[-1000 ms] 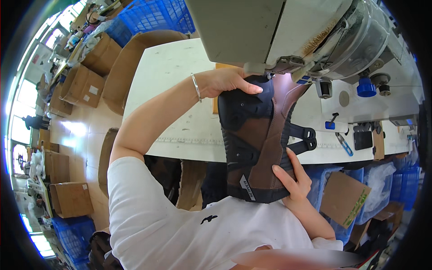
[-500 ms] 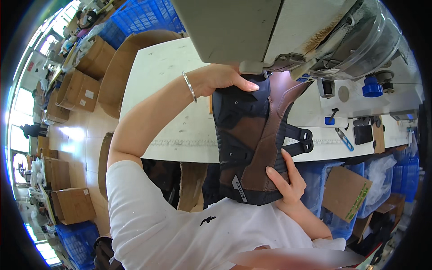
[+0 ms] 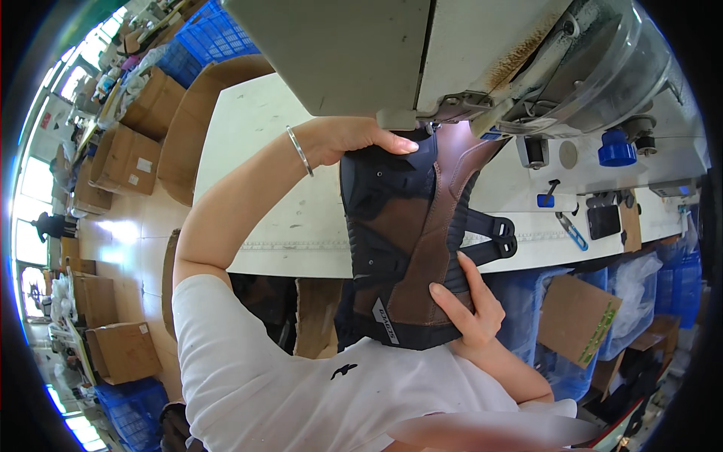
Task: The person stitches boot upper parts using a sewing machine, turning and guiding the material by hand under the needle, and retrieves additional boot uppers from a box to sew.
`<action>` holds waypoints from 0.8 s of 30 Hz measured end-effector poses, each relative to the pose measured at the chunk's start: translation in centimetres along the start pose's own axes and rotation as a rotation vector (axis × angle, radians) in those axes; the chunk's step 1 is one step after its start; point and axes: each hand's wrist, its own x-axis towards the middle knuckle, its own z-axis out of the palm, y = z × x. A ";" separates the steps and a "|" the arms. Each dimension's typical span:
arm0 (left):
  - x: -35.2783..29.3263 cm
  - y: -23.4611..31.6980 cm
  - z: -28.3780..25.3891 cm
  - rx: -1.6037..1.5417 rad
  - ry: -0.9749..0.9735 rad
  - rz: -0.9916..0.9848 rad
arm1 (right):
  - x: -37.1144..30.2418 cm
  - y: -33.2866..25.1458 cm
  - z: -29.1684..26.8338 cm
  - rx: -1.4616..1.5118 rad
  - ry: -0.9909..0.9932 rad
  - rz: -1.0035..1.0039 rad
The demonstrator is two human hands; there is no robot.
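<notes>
Left hand [image 3: 350, 141]: thumb flat on the black-and-brown piece [image 3: 395, 241], other fingers hidden, cannot tell if pinching. Piece lies between both hands, long axis running from machine head [image 3: 354, 60] beyond left hand toward white shirt [image 3: 339, 399]. Right hand [image 3: 480, 316] pinches its lower right edge, below right-pointing black straps [image 3: 482, 221].

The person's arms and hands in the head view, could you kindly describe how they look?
Both the left hand and the right hand are ungloved. A slim, silver-coloured bangle circles the left wrist; none shows on the right. The left sleeve is short, plain and white; the right sleeve is white, only partly visible.
</notes>
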 end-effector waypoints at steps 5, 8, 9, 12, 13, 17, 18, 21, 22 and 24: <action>0.3 0.5 -0.3 0.077 0.066 -0.001 | 1.2 -0.7 -0.6 0.036 -0.032 0.107; 0.6 0.3 -0.6 0.052 0.059 0.005 | 1.9 -0.2 -0.5 0.001 0.026 0.017; 0.7 0.2 -0.7 0.046 0.066 0.065 | 2.0 -0.2 -0.5 0.002 0.026 0.018; 1.2 -0.1 -1.3 0.048 0.056 0.103 | 2.3 -0.2 -0.6 0.004 0.015 0.049; 1.3 0.0 -1.3 0.047 0.054 0.104 | 2.3 0.0 -0.5 0.003 0.032 0.035; 1.6 -0.4 -2.3 -0.115 0.079 0.163 | 3.3 -0.6 -1.2 0.014 -0.020 0.084; 1.6 -0.5 -2.5 -0.269 0.110 0.168 | 3.7 -0.8 -1.3 0.014 -0.020 0.083; 1.4 -0.7 -2.4 -0.299 0.131 0.157 | 4.4 -0.7 -1.3 0.038 0.017 0.082; 1.7 -1.0 -2.3 -0.317 0.138 0.147 | 4.4 -0.3 -1.3 0.036 0.027 0.090; 1.5 -1.4 -2.1 -0.348 0.158 0.131 | 4.3 0.1 -1.5 0.038 0.038 0.096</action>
